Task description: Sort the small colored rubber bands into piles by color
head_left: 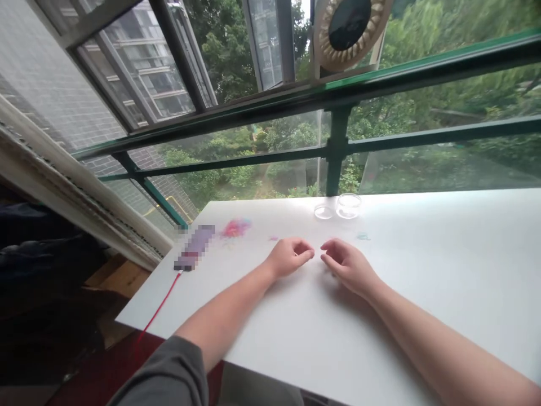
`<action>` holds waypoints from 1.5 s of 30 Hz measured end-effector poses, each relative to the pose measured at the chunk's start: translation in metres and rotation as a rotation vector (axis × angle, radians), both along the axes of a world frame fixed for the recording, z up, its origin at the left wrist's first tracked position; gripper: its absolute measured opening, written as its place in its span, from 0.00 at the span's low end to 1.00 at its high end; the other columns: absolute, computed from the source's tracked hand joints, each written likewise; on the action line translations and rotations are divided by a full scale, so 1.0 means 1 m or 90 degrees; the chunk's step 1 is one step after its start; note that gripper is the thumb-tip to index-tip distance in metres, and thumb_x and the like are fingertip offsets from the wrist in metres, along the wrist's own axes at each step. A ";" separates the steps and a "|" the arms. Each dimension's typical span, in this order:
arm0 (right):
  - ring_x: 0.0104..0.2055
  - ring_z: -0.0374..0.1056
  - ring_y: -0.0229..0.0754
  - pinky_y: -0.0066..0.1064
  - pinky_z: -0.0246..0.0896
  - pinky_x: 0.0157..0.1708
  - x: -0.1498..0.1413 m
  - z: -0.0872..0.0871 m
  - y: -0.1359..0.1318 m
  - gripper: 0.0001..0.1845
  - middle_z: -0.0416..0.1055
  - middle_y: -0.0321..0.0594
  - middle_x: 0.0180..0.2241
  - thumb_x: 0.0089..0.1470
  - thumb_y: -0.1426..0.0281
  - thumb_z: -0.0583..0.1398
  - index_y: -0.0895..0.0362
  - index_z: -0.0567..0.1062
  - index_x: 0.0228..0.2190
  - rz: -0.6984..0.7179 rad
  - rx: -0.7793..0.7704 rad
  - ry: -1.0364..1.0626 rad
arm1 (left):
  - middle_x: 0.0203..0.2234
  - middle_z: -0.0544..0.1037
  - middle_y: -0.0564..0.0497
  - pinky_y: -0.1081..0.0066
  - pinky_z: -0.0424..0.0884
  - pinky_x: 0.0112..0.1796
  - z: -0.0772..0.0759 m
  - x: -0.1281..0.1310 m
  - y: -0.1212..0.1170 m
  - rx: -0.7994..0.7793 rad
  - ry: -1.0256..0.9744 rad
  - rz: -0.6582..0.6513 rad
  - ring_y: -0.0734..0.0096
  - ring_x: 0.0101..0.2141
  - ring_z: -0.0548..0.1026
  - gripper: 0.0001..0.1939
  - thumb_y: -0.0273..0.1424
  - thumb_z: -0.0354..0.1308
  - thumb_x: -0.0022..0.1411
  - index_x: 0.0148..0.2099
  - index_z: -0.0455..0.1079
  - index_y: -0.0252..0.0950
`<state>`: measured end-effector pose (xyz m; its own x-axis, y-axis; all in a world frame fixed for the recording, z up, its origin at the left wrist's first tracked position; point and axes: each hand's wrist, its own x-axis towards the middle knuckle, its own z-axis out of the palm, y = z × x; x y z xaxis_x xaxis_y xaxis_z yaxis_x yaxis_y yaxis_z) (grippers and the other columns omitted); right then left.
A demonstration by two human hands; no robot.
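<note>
My left hand (291,258) is just above the white table, its thumb and forefinger curled together at the tips. Anything pinched there is too small to make out. Facing it across a narrow gap is my right hand (349,267), with fingers bent and a small space between thumb and forefinger; nothing shows in it. Beyond the left hand lies a pile of tiny pink, red and blue pieces (235,228), too blurred to name. A little purple bit (274,238) lies nearer that hand. Small teal pieces (363,236) lie past the right hand.
Two clear round dishes, a shallow one (323,212) and a taller one (349,206), stand at the white table's (443,254) far edge. A pixelated phone-like object (196,246) with a red cable (163,304) lies left. Behind runs a green window railing (338,141), with a fan (350,28) above.
</note>
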<state>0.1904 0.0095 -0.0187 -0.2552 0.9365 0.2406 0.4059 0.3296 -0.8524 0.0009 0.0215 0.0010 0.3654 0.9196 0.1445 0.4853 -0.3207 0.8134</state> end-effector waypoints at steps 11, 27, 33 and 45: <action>0.20 0.56 0.33 0.26 0.51 0.20 -0.006 0.010 -0.015 0.06 0.62 0.32 0.18 0.50 0.67 0.56 0.57 0.71 0.28 0.061 -0.019 -0.033 | 0.27 0.77 0.50 0.74 0.67 0.29 -0.004 -0.006 -0.012 -0.012 0.043 -0.033 0.73 0.26 0.72 0.10 0.36 0.55 0.55 0.33 0.73 0.35; 0.21 0.55 0.33 0.26 0.50 0.22 -0.005 0.010 -0.016 0.04 0.63 0.33 0.20 0.50 0.71 0.54 0.56 0.67 0.27 0.042 0.000 -0.039 | 0.26 0.76 0.50 0.74 0.67 0.26 -0.002 -0.007 -0.015 -0.049 0.024 -0.057 0.76 0.22 0.70 0.11 0.37 0.56 0.54 0.34 0.72 0.35; 0.22 0.55 0.33 0.26 0.51 0.23 -0.005 0.009 -0.017 0.03 0.63 0.32 0.21 0.52 0.71 0.54 0.56 0.67 0.27 0.048 -0.012 -0.038 | 0.25 0.76 0.52 0.76 0.65 0.24 -0.003 -0.007 -0.015 -0.047 0.019 -0.060 0.78 0.21 0.68 0.09 0.36 0.56 0.55 0.32 0.71 0.36; 0.21 0.55 0.33 0.26 0.51 0.22 -0.003 0.012 -0.019 0.04 0.63 0.32 0.21 0.52 0.71 0.53 0.56 0.68 0.29 0.071 -0.038 -0.046 | 0.26 0.75 0.52 0.76 0.64 0.24 -0.003 -0.006 -0.015 -0.053 0.014 -0.063 0.77 0.22 0.68 0.09 0.36 0.55 0.56 0.32 0.71 0.36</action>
<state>0.1873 -0.0095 -0.0063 -0.3732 0.9133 0.1631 0.4310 0.3263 -0.8413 -0.0047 0.0062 -0.0017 0.4571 0.8874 0.0604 0.4729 -0.3000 0.8285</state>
